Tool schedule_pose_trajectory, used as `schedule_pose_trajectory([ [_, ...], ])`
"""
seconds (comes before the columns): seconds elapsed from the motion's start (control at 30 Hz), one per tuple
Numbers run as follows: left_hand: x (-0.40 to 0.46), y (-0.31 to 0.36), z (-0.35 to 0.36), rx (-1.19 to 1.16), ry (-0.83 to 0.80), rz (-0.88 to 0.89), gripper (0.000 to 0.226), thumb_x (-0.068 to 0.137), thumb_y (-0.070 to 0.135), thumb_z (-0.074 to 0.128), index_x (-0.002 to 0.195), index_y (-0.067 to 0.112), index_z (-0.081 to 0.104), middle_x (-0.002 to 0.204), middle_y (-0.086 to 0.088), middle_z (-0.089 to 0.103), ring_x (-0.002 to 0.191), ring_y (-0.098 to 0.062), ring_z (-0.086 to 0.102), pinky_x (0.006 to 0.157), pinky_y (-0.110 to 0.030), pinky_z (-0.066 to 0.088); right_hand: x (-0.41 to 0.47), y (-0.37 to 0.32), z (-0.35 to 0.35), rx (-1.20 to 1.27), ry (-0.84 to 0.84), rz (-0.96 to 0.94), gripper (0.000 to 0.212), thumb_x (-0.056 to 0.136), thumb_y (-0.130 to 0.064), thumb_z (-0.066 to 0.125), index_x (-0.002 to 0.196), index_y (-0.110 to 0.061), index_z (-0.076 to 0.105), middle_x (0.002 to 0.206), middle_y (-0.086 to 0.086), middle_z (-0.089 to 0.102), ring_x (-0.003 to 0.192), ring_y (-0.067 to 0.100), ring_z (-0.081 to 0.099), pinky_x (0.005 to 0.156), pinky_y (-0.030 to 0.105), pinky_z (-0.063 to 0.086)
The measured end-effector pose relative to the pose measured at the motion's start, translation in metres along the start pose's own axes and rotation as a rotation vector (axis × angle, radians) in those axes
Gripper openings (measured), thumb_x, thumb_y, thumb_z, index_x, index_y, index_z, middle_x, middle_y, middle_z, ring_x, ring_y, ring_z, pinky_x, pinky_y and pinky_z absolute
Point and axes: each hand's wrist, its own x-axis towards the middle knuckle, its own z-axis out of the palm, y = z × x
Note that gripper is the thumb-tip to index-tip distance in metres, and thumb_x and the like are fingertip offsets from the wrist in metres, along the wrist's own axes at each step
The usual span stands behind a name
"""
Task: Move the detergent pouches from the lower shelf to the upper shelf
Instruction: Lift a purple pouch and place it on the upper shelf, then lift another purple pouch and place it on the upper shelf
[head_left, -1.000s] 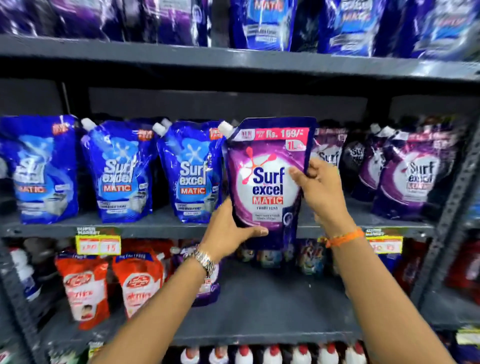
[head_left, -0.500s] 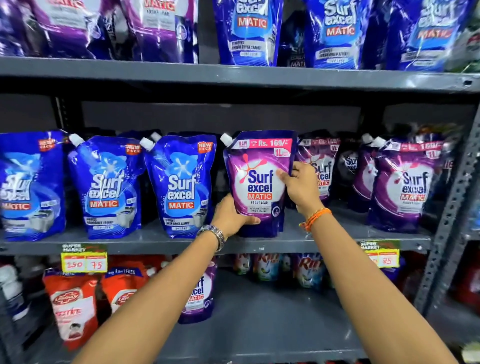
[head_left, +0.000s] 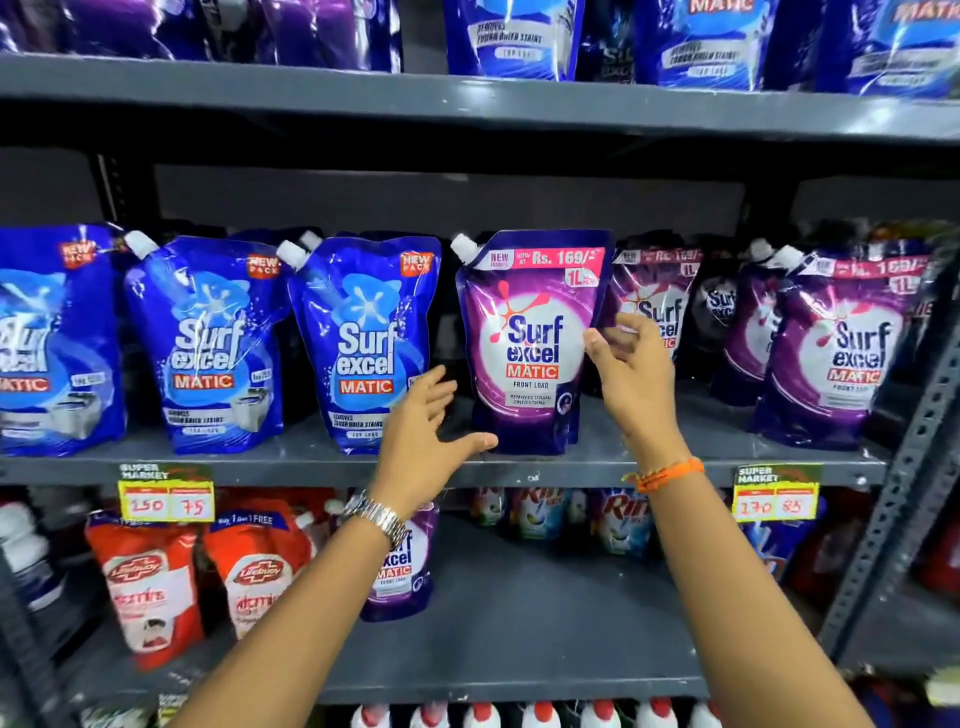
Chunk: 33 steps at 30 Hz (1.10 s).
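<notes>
Purple pouch (head_left: 532, 343) stands at upper shelf (head_left: 571, 465) front edge; we spread both hands, left hand (head_left: 431, 436) and right hand (head_left: 631, 374), off it, checking it stays upright.

There is only one view, from the camera on my head. It faces straight into the shelving from close range, near enough that my outstretched arms reach it. The middle shelf (head_left: 545, 470) runs across the centre, its front edge about level with my wrists. The upper shelf's (head_left: 467, 101) front edge crosses near the top, and the lower shelf (head_left: 519, 634) fills the bottom.
</notes>
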Motion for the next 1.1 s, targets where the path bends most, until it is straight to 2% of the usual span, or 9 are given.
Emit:
schedule_pose_trajectory([
  [0.13, -0.044, -0.026, -0.012, -0.057, 0.072, 0.054, 0.075, 0.059, 0.012, 0.093, 0.124, 0.025, 0.059, 0.117, 0.006, 0.07, 0.112, -0.004, 0.066, 0.1, -0.018, 0.049, -0.049, 0.001, -0.008, 0.059, 0.209, -0.142, 0.031, 0.098, -0.029, 0.062, 0.126, -0.019, 0.052, 0.122, 0.001, 0.064, 0.108, 0.013, 0.06, 0.089, 0.026, 0.049],
  [0.23, -0.069, -0.077, -0.02, -0.02, 0.105, -0.011, 0.058, 0.057, 0.009, 0.093, 0.105, 0.028, 0.066, 0.102, 0.005, 0.074, 0.101, -0.01, 0.071, 0.093, -0.025, 0.055, -0.101, 0.017, 0.011, 0.181, 0.314, -0.251, 0.017, 0.099, -0.019, 0.059, 0.115, -0.019, 0.053, 0.106, 0.002, 0.064, 0.09, 0.009, 0.059, 0.08, 0.019, 0.047],
  [0.37, -0.097, -0.155, -0.03, 0.045, 0.112, -0.235, 0.053, 0.057, 0.001, 0.092, 0.094, 0.027, 0.064, 0.095, 0.005, 0.072, 0.099, -0.023, 0.071, 0.084, -0.019, 0.057, -0.167, 0.076, 0.057, 0.197, 0.158, -0.097, 0.016, 0.097, -0.026, 0.057, 0.106, -0.039, 0.051, 0.093, 0.003, 0.064, 0.081, 0.017, 0.06, 0.073, 0.036, 0.051],
  [0.57, -0.1, -0.241, -0.031, 0.001, 0.06, -0.604, 0.082, 0.063, 0.003, 0.089, 0.133, 0.006, 0.048, 0.13, -0.008, 0.057, 0.113, -0.016, 0.052, 0.091, -0.027, 0.043, -0.181, 0.175, 0.128, 0.114, -0.231, 0.292, 0.019, 0.099, -0.012, 0.059, 0.113, -0.021, 0.052, 0.092, -0.002, 0.063, 0.078, 0.009, 0.059, 0.08, 0.042, 0.054],
  [0.67, -0.079, -0.26, -0.028, -0.077, 0.051, -0.657, 0.07, 0.06, -0.004, 0.088, 0.117, 0.016, 0.053, 0.126, 0.002, 0.054, 0.112, -0.011, 0.052, 0.095, -0.029, 0.044, -0.16, 0.206, 0.168, 0.098, -0.368, 0.416, 0.035, 0.096, -0.003, 0.061, 0.128, -0.002, 0.046, 0.109, 0.011, 0.059, 0.094, 0.017, 0.057, 0.093, 0.036, 0.047],
  [0.8, -0.066, -0.363, -0.027, -0.041, 0.121, -0.684, 0.115, 0.023, 0.042, 0.097, 0.127, 0.012, 0.057, 0.127, -0.006, 0.068, 0.114, -0.022, 0.065, 0.098, -0.048, 0.054, -0.145, 0.224, 0.207, 0.145, -0.453, 0.425, 0.056, 0.097, -0.009, 0.062, 0.146, -0.008, 0.036, 0.14, 0.009, 0.055, 0.122, 0.016, 0.054, 0.113, 0.035, 0.042],
  [0.93, -0.059, -0.357, -0.031, -0.071, 0.148, -0.656, 0.117, 0.029, 0.033, 0.094, 0.134, 0.007, 0.049, 0.128, -0.01, 0.065, 0.115, -0.025, 0.061, 0.098, -0.042, 0.053, -0.129, 0.241, 0.231, 0.169, -0.514, 0.466, 0.048, 0.101, -0.012, 0.055, 0.145, -0.005, 0.041, 0.136, 0.007, 0.058, 0.116, 0.014, 0.057, 0.1, 0.026, 0.053],
  [1.0, -0.06, -0.364, -0.029, -0.076, 0.098, -0.618, 0.119, 0.031, 0.035, 0.094, 0.137, 0.014, 0.044, 0.129, -0.006, 0.063, 0.117, -0.025, 0.06, 0.099, -0.042, 0.052, -0.13, 0.255, 0.238, 0.141, -0.525, 0.454, 0.036, 0.101, -0.017, 0.056, 0.134, -0.002, 0.054, 0.125, 0.007, 0.068, 0.105, 0.011, 0.066, 0.099, 0.036, 0.054],
  [1.1, -0.063, -0.378, -0.025, -0.016, 0.049, -0.584, 0.11, 0.042, 0.034, 0.096, 0.138, 0.021, 0.044, 0.132, -0.005, 0.064, 0.121, -0.026, 0.061, 0.101, -0.048, 0.052, -0.136, 0.272, 0.239, 0.142, -0.489, 0.4, 0.015, 0.1, -0.014, 0.058, 0.114, -0.01, 0.062, 0.107, -0.003, 0.072, 0.091, -0.004, 0.07, 0.088, 0.028, 0.055],
])
